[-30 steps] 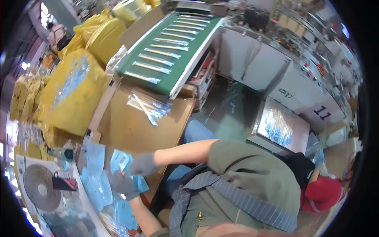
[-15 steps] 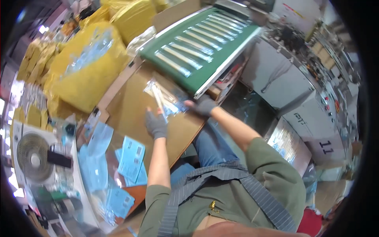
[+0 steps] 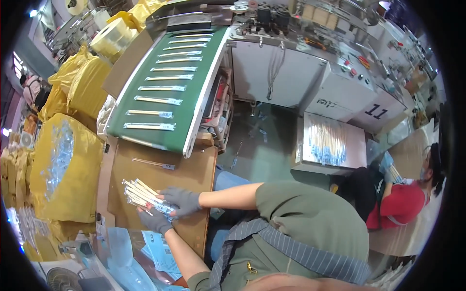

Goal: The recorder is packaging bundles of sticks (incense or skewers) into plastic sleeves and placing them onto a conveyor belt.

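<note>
A loose bundle of wrapped chopsticks (image 3: pixel 141 193), pale sticks in clear sleeves with blue ends, lies on the brown work surface (image 3: pixel 199 165). My left hand (image 3: pixel 156 221), in a grey glove with bare fingertips, grips the bundle from the near side. My right hand (image 3: pixel 182 201), gloved alike, closes on its right, blue end. A single wrapped pair of chopsticks (image 3: pixel 153 164) lies apart, just beyond the bundle. Farther off, a green conveyor belt (image 3: pixel 124 110) carries a row of wrapped chopsticks, one hanging at its near end.
Light-blue printed bags (image 3: pixel 160 254) lie at the near left. A large yellow sack (image 3: pixel 77 184) stands left of the surface. At right, a box (image 3: pixel 357 150) holds many wrapped chopsticks beside a white machine cabinet (image 3: pixel 335 92). A co-worker in red (image 3: pixel 403 201) holds a bundle there.
The view has turned right, bringing the co-worker into sight. My right hand has come from the surface's edge onto the bundle, now gathered between both hands. A single pair now lies near the belt.
</note>
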Demonstrator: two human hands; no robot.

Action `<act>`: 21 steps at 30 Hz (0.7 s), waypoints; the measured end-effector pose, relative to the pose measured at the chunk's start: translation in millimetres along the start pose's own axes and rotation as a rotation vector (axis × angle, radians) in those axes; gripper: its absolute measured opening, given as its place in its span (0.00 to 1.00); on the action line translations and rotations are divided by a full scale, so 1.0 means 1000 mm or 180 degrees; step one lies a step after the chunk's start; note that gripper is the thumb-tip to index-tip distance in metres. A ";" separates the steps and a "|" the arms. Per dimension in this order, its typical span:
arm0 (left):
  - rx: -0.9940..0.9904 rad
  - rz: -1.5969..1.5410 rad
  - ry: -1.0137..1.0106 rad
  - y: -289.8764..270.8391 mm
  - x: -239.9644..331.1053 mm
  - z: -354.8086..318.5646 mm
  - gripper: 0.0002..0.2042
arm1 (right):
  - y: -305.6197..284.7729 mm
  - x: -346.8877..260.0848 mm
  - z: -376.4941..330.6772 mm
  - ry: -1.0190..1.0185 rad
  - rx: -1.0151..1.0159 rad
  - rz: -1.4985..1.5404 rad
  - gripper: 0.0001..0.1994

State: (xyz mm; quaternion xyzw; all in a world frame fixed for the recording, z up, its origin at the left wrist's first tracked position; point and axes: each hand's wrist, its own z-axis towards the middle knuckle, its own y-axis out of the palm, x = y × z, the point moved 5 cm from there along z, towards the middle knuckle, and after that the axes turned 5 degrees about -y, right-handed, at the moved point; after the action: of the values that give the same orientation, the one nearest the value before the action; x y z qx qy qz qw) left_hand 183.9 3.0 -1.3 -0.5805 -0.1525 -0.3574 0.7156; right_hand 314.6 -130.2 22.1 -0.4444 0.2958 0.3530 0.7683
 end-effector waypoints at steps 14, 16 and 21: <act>0.0264 0.1143 -0.0172 0.005 -0.012 0.000 0.37 | -0.038 -0.014 -0.047 -0.0717 0.0836 -0.1266 0.21; 0.0289 0.1126 -0.0156 0.006 -0.011 -0.001 0.37 | -0.038 -0.013 -0.047 -0.0686 0.0806 -0.1307 0.20; 0.0233 0.1086 -0.0195 0.002 -0.003 -0.002 0.36 | -0.037 -0.011 -0.048 -0.0719 0.0847 -0.1287 0.20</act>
State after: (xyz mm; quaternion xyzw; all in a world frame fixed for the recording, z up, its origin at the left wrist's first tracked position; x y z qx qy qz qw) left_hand 182.5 2.3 -5.4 -0.5821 -0.0864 -0.2071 0.7815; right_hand 331.3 -189.4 27.7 -0.3475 0.1572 0.1977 0.9030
